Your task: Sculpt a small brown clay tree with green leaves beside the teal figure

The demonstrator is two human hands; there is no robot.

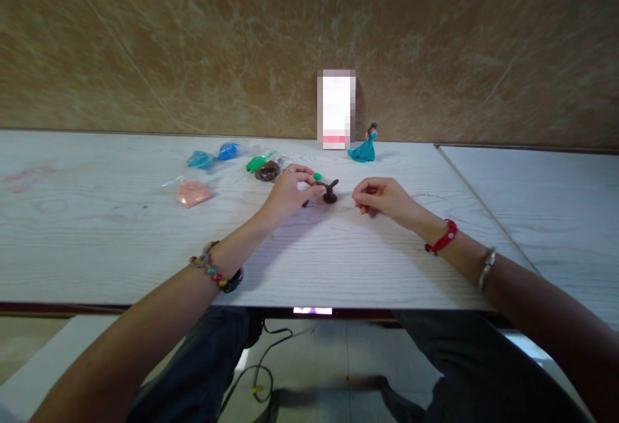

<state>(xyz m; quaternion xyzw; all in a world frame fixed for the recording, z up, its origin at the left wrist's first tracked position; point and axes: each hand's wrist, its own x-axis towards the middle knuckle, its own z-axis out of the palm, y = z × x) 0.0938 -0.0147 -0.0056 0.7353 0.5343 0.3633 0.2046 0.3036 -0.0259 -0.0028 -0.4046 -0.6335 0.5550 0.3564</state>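
Brown forked piece [330, 192], near centre of the frame, upright on the pale tabletop [290, 255], between the two hands. Left forearm slanting up from lower left; left hand [289, 192] palm down, thumb and forefinger closed on the tip of one prong. Right forearm slanting in from lower right; right hand [387, 196] just beside the piece but apart from it, fingers curled, thumb and forefinger together. Small dark lump [305, 203] under the left hand; teal-gowned figurine [364, 147] upright, above and right of centre.
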